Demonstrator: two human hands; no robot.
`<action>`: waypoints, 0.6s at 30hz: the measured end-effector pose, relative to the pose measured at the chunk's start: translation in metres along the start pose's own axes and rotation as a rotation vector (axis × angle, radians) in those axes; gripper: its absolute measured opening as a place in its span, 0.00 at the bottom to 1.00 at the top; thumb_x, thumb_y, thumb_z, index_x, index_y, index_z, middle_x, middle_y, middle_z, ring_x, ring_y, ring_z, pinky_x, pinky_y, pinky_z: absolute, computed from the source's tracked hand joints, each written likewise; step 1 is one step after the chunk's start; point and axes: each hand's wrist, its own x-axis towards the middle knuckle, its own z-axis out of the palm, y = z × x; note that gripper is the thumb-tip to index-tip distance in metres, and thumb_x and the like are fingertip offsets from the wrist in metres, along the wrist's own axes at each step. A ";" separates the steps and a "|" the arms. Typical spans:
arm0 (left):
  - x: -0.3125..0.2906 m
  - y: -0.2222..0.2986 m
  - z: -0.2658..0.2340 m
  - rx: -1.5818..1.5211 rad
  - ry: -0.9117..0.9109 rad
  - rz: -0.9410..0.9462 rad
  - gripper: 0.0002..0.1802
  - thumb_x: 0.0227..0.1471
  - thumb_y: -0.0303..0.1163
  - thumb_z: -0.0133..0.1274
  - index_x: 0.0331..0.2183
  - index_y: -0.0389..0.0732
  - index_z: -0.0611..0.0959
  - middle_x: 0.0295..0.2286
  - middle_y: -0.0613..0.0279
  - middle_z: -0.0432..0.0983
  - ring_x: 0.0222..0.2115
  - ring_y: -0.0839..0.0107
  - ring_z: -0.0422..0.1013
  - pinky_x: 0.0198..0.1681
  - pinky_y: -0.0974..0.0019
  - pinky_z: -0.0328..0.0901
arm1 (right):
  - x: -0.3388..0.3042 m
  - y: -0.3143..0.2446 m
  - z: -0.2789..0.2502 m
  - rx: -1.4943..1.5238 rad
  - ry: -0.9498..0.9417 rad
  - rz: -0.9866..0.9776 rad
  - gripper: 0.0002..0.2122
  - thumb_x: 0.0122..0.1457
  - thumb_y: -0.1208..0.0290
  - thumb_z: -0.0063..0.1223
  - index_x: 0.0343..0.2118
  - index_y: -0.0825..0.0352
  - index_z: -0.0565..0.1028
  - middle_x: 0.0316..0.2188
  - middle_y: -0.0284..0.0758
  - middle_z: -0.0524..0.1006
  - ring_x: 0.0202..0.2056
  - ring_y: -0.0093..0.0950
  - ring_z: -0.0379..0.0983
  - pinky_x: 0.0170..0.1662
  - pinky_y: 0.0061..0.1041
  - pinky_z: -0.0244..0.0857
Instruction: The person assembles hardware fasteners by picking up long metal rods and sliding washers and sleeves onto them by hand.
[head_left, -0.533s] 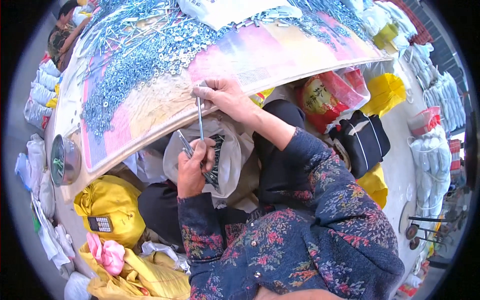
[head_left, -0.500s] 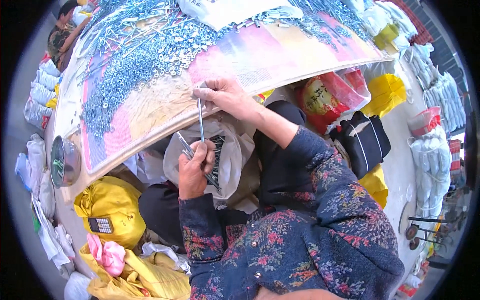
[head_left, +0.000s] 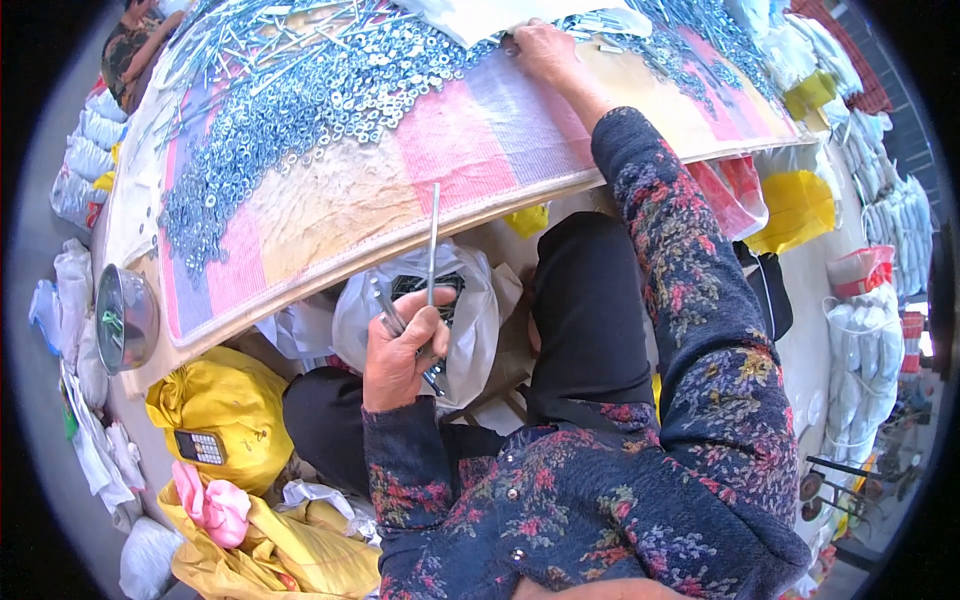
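My left hand (head_left: 402, 350) is closed round several metal rods, above a white sack. One long thin metal rod (head_left: 434, 230) stands up from its thumb and fingers, and shorter rod ends (head_left: 385, 308) stick out beside it. Far across the table, my right hand (head_left: 548, 50) has its fingertips drawn together at the edge of a white plastic bag (head_left: 455, 15), among small metal parts. What those fingertips hold, if anything, is hidden. A broad heap of nuts and washers (head_left: 330, 105) lies to the left of that hand. Dark metal pieces show inside the white sack (head_left: 480, 350) below the table edge.
The table (head_left: 500, 170) has a striped cloth cover and a metal bowl (head_left: 127, 320) at its left corner. Below stand a yellow bag (head_left: 240, 400) with a calculator (head_left: 201, 447) on it, and a red-and-white bag (head_left: 735, 195). Another person (head_left: 135, 55) sits at the far left.
My right hand has left the upper end of the thin rod and moved away, far and right, to the parts by the white bag. My left hand still grips the rods.
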 end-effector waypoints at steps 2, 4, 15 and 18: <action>-0.002 0.002 0.003 0.045 0.008 -0.026 0.15 0.57 0.32 0.50 0.41 0.31 0.78 0.19 0.67 0.72 0.13 0.87 0.55 0.15 0.81 0.46 | -0.003 -0.004 -0.001 0.024 -0.020 0.057 0.11 0.57 0.65 0.52 0.37 0.66 0.77 0.36 0.40 0.78 0.37 0.35 0.77 0.38 0.33 0.70; 0.000 0.001 0.006 0.138 0.008 -0.043 0.14 0.57 0.32 0.48 0.41 0.32 0.78 0.20 0.67 0.74 0.13 0.88 0.54 0.15 0.81 0.47 | -0.007 -0.003 -0.011 0.433 -0.076 0.175 0.11 0.57 0.65 0.53 0.36 0.68 0.77 0.34 0.38 0.78 0.35 0.29 0.77 0.36 0.29 0.70; -0.001 -0.009 -0.006 0.076 0.187 0.081 0.13 0.57 0.36 0.52 0.32 0.35 0.81 0.17 0.71 0.70 0.13 0.87 0.55 0.15 0.81 0.47 | -0.128 -0.111 -0.080 1.576 -0.347 0.053 0.11 0.60 0.64 0.54 0.34 0.67 0.78 0.24 0.30 0.78 0.22 0.12 0.64 0.25 0.13 0.57; -0.004 -0.011 -0.015 0.037 0.188 0.087 0.11 0.56 0.35 0.53 0.30 0.36 0.81 0.17 0.74 0.69 0.14 0.88 0.56 0.15 0.81 0.46 | -0.133 -0.127 -0.084 1.501 -0.275 0.074 0.12 0.62 0.62 0.51 0.30 0.64 0.80 0.20 0.25 0.71 0.22 0.12 0.59 0.25 0.14 0.52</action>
